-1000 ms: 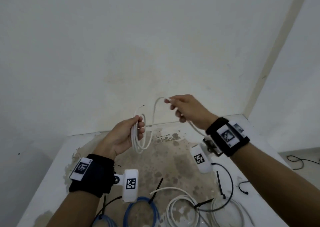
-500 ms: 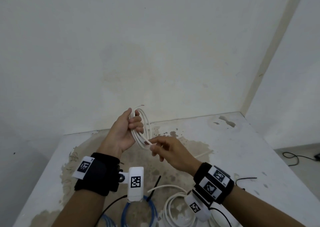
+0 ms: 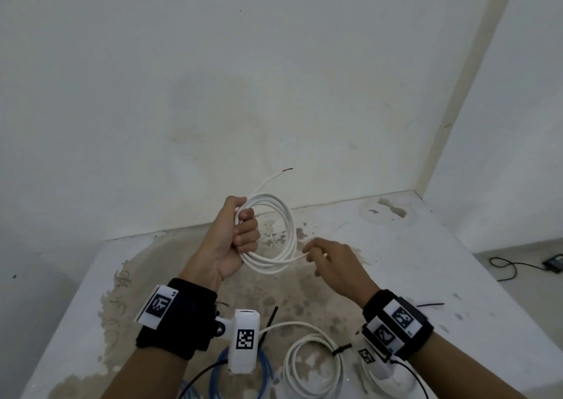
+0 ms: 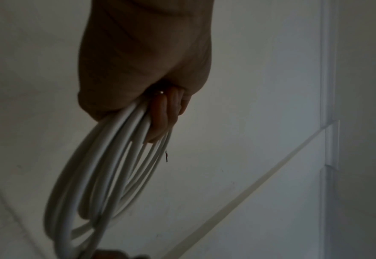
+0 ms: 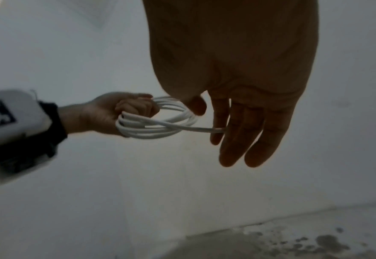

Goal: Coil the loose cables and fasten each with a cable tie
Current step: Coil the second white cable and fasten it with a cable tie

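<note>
My left hand (image 3: 236,240) grips the coiled white round cable (image 3: 275,234) upright above the stained white desk (image 3: 411,261), my right hand (image 3: 333,264) just beside it pinches the tail end pointing rightward, so I'd tuck leftward into the loop.

No readable text anywhere; only black-and-white coded squares on the wrist bands (image 3: 160,304).
</note>
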The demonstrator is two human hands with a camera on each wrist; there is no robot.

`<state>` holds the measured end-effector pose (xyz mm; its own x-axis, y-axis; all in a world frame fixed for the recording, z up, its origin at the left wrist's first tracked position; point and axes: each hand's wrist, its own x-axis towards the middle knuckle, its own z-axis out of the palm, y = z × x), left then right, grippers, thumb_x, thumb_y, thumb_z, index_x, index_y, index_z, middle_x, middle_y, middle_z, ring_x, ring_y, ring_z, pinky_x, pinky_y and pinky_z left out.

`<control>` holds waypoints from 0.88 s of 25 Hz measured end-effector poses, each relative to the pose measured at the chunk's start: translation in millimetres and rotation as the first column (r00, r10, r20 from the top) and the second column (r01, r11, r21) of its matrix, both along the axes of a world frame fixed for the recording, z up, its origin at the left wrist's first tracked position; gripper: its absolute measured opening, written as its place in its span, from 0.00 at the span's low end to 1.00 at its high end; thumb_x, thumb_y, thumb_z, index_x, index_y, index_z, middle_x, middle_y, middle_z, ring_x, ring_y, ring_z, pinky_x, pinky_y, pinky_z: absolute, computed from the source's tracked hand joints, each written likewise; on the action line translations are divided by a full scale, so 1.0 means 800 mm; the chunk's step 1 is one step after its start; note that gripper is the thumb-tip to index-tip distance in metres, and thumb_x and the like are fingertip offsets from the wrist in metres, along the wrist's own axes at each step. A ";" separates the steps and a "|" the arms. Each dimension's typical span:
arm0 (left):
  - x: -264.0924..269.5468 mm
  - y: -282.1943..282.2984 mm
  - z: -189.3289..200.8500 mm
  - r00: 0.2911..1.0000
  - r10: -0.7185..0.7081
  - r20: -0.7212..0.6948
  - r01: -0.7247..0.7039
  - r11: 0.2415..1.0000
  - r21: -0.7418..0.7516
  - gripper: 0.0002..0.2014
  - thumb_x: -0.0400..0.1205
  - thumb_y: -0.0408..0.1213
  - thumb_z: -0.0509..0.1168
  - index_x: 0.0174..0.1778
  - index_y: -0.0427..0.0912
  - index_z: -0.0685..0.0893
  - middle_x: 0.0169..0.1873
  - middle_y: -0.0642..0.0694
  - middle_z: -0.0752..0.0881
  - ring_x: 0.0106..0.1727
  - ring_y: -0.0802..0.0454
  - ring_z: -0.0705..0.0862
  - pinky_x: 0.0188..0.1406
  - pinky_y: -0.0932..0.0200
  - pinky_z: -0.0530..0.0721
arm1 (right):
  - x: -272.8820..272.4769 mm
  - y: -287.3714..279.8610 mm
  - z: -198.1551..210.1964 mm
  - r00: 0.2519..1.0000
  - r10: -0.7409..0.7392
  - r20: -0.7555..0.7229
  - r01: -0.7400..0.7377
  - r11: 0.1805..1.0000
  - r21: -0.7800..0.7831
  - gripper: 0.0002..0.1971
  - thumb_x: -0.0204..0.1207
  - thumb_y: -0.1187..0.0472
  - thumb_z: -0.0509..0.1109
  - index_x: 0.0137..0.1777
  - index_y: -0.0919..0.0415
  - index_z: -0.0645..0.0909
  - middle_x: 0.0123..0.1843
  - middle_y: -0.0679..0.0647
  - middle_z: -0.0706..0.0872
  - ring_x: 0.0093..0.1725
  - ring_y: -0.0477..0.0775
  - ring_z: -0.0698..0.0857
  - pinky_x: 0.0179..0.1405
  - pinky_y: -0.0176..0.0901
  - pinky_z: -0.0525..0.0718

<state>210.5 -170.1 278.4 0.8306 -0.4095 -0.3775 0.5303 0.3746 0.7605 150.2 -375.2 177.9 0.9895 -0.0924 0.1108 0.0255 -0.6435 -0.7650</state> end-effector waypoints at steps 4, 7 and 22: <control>-0.006 -0.009 -0.008 0.999 -0.032 -0.027 0.031 0.999 -0.040 0.18 0.81 0.45 0.57 0.25 0.48 0.66 0.11 0.55 0.58 0.10 0.61 0.56 0.09 0.67 0.50 | 0.001 0.014 0.023 0.985 -0.138 0.105 0.104 0.955 0.279 0.04 0.83 0.64 0.67 0.50 0.54 0.81 0.41 0.53 0.88 0.31 0.47 0.90 0.39 0.54 0.91; -0.009 -0.013 -0.011 0.999 -0.041 -0.035 0.038 0.997 -0.074 0.18 0.81 0.45 0.57 0.24 0.47 0.67 0.11 0.55 0.59 0.09 0.61 0.56 0.08 0.67 0.50 | 0.002 0.022 0.035 0.981 -0.147 0.124 0.104 0.948 0.302 0.24 0.80 0.68 0.66 0.72 0.46 0.68 0.43 0.47 0.88 0.30 0.48 0.88 0.35 0.47 0.87; -0.029 -0.021 -0.020 0.998 -0.053 0.030 0.055 0.994 -0.093 0.15 0.82 0.42 0.52 0.30 0.44 0.69 0.15 0.51 0.62 0.14 0.58 0.61 0.13 0.64 0.59 | -0.009 0.040 0.060 0.972 -0.147 0.182 -0.007 0.760 0.650 0.19 0.89 0.62 0.59 0.71 0.44 0.83 0.47 0.53 0.88 0.22 0.53 0.73 0.24 0.41 0.79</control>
<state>187.1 -187.0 262.0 0.8157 -0.4867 -0.3127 0.5312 0.4163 0.7379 143.4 -343.1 225.5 0.9369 -0.2855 0.2016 0.2077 -0.0089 -0.9781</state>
